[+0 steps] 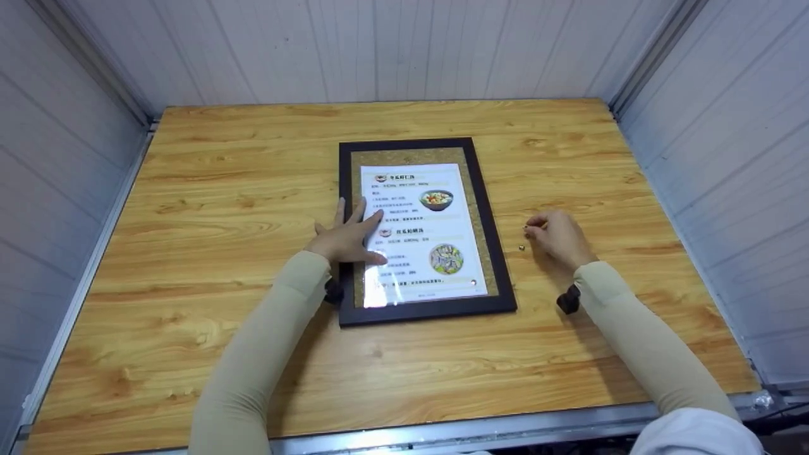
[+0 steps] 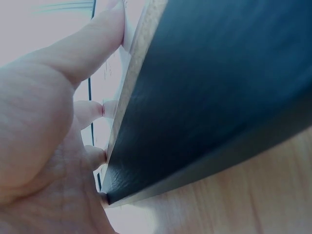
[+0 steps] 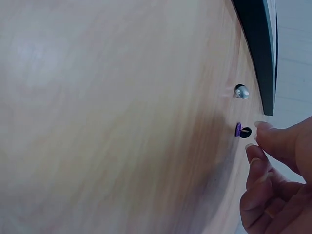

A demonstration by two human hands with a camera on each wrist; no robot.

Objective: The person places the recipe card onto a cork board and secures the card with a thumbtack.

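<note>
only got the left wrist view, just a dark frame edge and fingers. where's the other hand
Observer: The right hand is on the table, right of the frame, apart from it.
Operator: holding anything
Observer: Not yet; its fingertips are right at a purple pin lying on the wood.
Operator: any more pins
Observer: A silver pin lies beside it, nearer the frame.
Operator: what's my hand pressing
Observer: The left hand lies flat on a printed menu sheet over the cork.
</note>
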